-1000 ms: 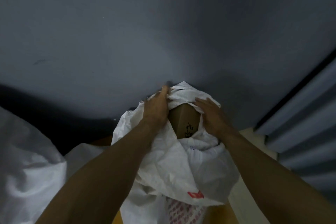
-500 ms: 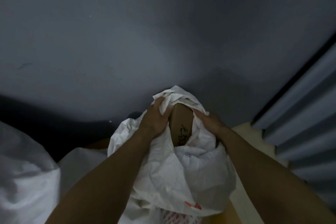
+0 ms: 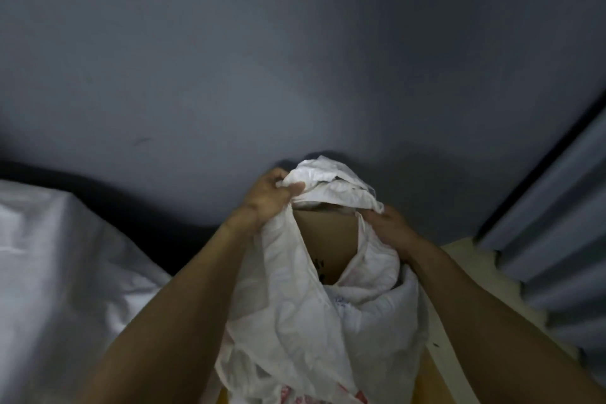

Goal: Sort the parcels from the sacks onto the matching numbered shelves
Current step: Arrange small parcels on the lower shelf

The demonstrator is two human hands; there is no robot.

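Hands both on the white sack (image 3: 305, 311), which stands upright right in front of the person against the grey wall (image 3: 295, 59). The left hand (image 3: 267, 198) has fingers and thumb curled round a bunched wad of the sack's top rim and holds it up high. The right hand (image 3: 390, 229) clutches the fabric edge on the other side, a bit lower, with the fingertips partly buried in the folds.

Compared with half a second back, the mouth is pulled a lot wider. The left hand has gone up and taken the rim with it, and the right hand has slid down the side, so the opening is now a tall gap instead of a narrow slit. The cardboard parcel (image 3: 328, 239) is still down inside the sack, but much more of its brown face is showing. The black scribble on it now sits low in the gap, just above where the fabric crosses. It's too blurry to read.

The view has swung a bit too. The second sack (image 3: 49, 256) off to the left fills more of that side than before. The corrugated shutter (image 3: 557, 223) is on the right, with a pale ledge (image 3: 465, 266) below it, just beside the right forearm.
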